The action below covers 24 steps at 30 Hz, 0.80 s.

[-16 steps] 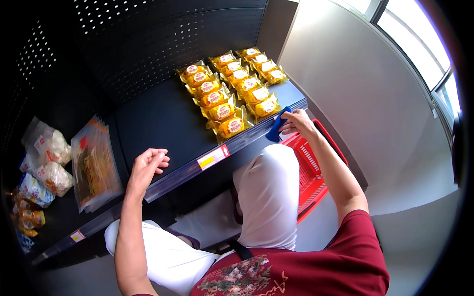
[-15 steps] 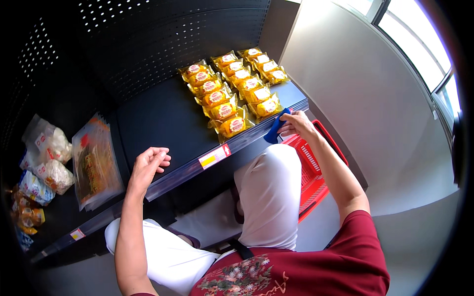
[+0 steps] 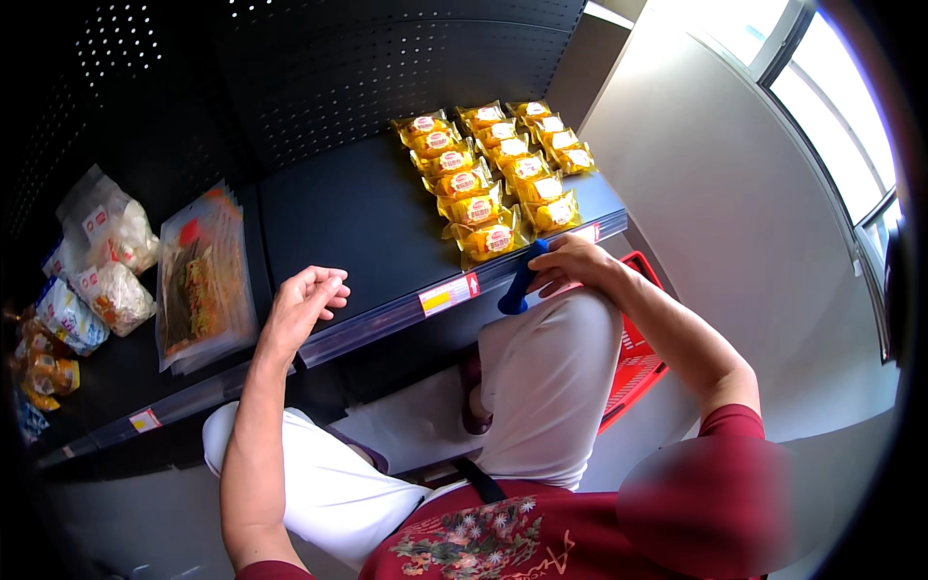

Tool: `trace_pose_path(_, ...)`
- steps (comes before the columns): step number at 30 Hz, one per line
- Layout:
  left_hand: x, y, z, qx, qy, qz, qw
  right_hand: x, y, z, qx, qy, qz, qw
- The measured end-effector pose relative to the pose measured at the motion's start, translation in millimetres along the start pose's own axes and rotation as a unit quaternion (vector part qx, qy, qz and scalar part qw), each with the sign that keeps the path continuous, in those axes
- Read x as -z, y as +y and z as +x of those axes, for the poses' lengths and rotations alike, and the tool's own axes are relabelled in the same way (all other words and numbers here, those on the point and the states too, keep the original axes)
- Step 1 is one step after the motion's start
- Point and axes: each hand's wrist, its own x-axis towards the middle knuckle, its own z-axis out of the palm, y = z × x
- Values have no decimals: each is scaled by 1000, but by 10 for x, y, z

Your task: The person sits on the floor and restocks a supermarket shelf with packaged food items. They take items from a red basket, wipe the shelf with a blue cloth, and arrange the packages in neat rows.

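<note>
My right hand (image 3: 568,265) is closed on a blue cloth (image 3: 520,282), which hangs in a narrow fold in front of the shelf's edge, by my raised knee. Just behind the cloth, rows of small yellow packaged cakes (image 3: 471,209) lie on the black shelf (image 3: 338,217). My left hand (image 3: 307,304) is held over the shelf's front edge, its fingers loosely bent and slightly apart. Nothing shows in it. A stack of flat clear packs (image 3: 205,280) with dark contents lies to its left.
White bagged goods (image 3: 111,242) and blue-white packets (image 3: 70,314) sit at the far left of the shelf. A clear price strip with a red-and-yellow label (image 3: 449,294) runs along the front. A red basket (image 3: 633,372) stands right of my knee, near a pale wall (image 3: 715,193).
My view has shifted, so the shelf goods appear farther right. My right hand has moved left along the shelf's edge with the blue cloth. The left hand stays over the edge.
</note>
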Motion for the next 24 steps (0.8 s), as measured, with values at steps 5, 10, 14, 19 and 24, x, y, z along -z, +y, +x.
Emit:
trace_pose_path(5, -1, 28, -25, -5, -7, -7, 1000, -116, 44, 124, 1, -31, -20, 999)
trace_pose_path(10, -18, 44, -75, -3, -29, 9, 1000, -302, 16, 71, 3, -33, -34, 999)
trace_pose_path(14, -32, -11, -122, -10, -63, 25, 998, -672, -23, 7, 2, -33, -49, 998)
trace_pose_path(19, -25, 80, -213, -35, -84, 41, 995, -1163, 105, 61, 72, -31, -52, 996)
trace_pose_path(24, 11, 178, -365, -39, -246, 25, 968, -1745, 103, 107, 106, -55, -94, 988)
